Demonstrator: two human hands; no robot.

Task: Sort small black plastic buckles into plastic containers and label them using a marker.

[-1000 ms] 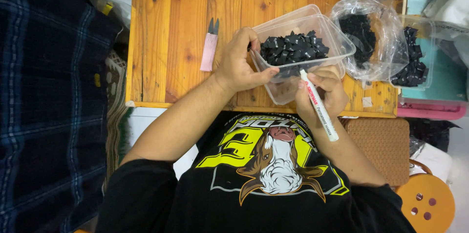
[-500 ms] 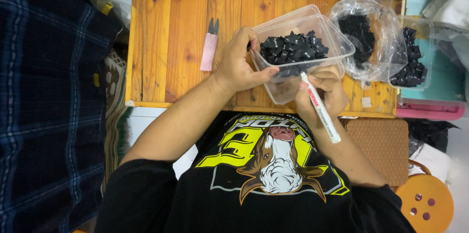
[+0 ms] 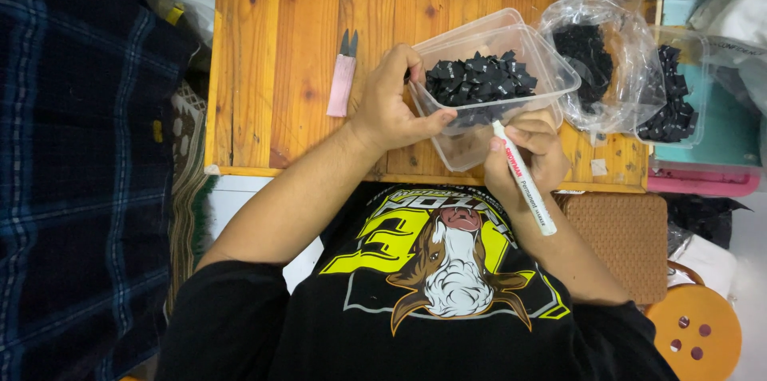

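Note:
My left hand (image 3: 390,106) grips the near left side of a clear plastic container (image 3: 537,47), tilted toward me and filled with small black pieces (image 3: 478,77). A second clear container seems nested under it. My right hand (image 3: 529,156) holds a white marker pen (image 3: 525,180) with its tip against the container's near wall, just below my left thumb. Both hands are over the near edge of the wooden table (image 3: 272,69).
Pink-handled snips (image 3: 343,77) lie on the table left of my left hand. A clear plastic bag (image 3: 595,57) of black pieces sits to the right, with another tub (image 3: 677,101) beyond. More tubs line the far edge. An orange stool (image 3: 693,335) stands lower right.

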